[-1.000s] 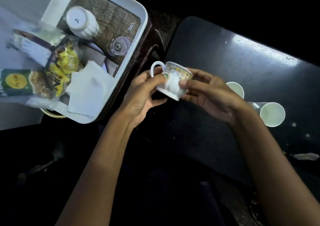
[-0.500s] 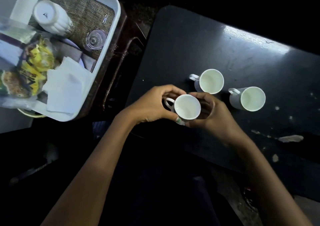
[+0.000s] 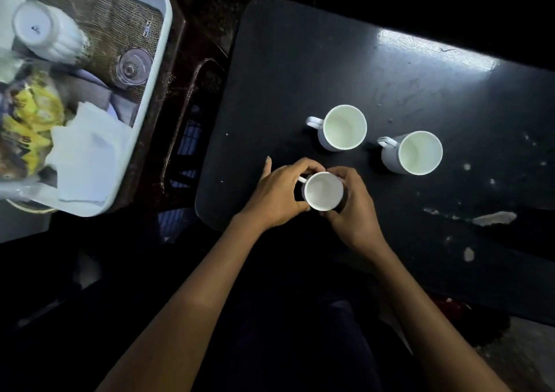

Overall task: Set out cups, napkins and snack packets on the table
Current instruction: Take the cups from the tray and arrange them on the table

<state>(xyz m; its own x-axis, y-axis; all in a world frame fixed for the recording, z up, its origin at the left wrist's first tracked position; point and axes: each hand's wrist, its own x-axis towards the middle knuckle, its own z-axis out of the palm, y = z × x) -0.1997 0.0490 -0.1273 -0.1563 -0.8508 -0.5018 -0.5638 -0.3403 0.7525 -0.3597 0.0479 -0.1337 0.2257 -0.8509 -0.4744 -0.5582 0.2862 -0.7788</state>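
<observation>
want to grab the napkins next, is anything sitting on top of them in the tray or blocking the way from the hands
Nothing visible lies on the napkins in the tray; snack packets sit beside them. Both the left hand and right hand grip a cup.

On the dark table (image 3: 300,61), the left hand (image 3: 277,195) and right hand (image 3: 353,208) curl round an upright white cup (image 3: 323,191) near the front edge, two more mugs (image 3: 345,127) (image 3: 419,153) stand behind, and a white tray (image 3: 156,70) of napkins (image 3: 87,154) and snack packets (image 3: 30,121) sits left.
</observation>
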